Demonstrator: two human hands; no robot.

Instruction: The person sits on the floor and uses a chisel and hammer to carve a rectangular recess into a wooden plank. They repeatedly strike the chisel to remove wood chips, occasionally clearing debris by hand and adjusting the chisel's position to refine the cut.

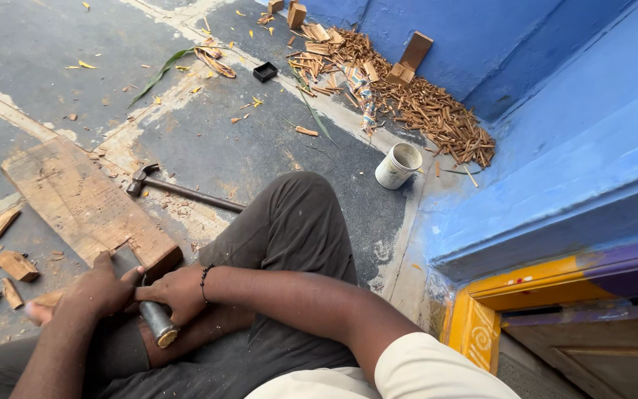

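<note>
Seated worker on a grey floor, legs in dark trousers, both hands low at the left of the head view.

Right hand [179, 290]: closed round the metal handle of a chisel [155, 319], fingers wrapped about the shaft, a beaded bracelet at the wrist. The butt end of the handle points back toward the worker; the blade end runs up and away to the left, where it meets the near end of a wooden plank [83, 203]. The tool's long axis thus lies roughly in line with the plank's length (blade tip itself is hidden by the hands, so contact cannot be confirmed).

Left hand [101, 288]: closed, lying over the forward part of the chisel right at the plank's near end, just beside the right hand. Whether it grips the blade or only steadies it cannot be told.

The plank lies flat, running diagonally away to the upper left, directly ahead of both hands; the left hand is the nearer to it.

Surroundings: a claw hammer [179, 188] lies on the floor just beyond the knee, untouched, nearer the right arm. A white cup [398, 165] stands near the blue wall [555, 148], beside a heap of wood chips [422, 111]. Small wood offcuts [16, 266] lie left of the plank.
</note>
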